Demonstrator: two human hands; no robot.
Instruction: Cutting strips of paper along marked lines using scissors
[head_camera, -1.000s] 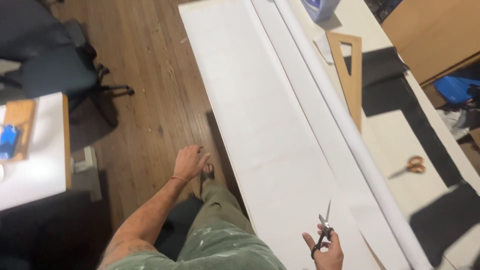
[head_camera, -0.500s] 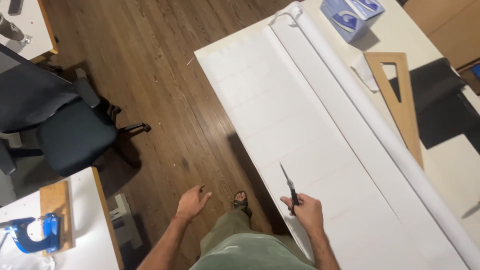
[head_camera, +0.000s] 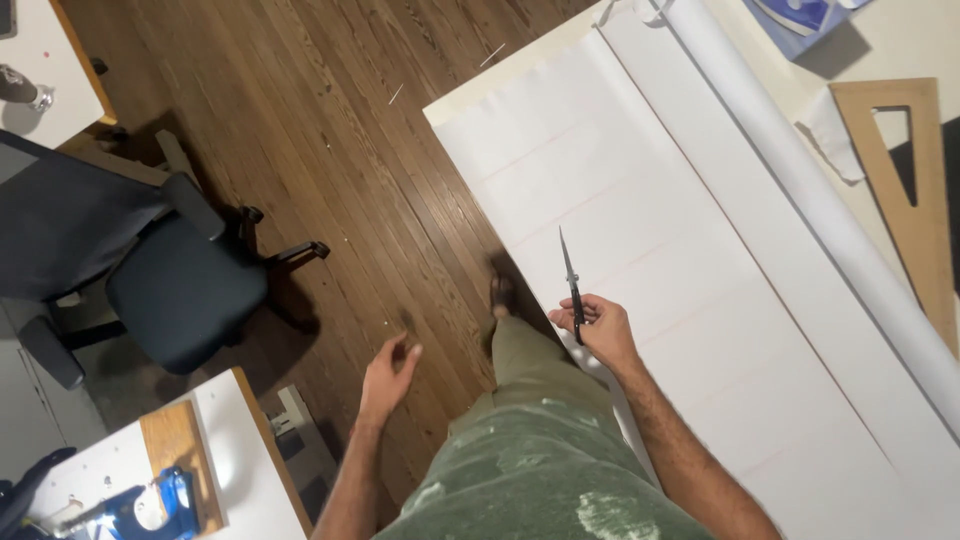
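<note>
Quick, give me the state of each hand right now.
Left hand: open, holding nothing, hanging over the wooden floor.
Right hand: closed on the scissors, blades pointing away over the white sheet.

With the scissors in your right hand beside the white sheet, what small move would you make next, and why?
Probably lower the scissors to the near edge of the white sheet: the right hand holds them, blades together, pointing up above it, while the left hand hangs free over the floor.

scissors black | paper sheet white (faint pink lines) | floor dark brown | chair navy
</note>
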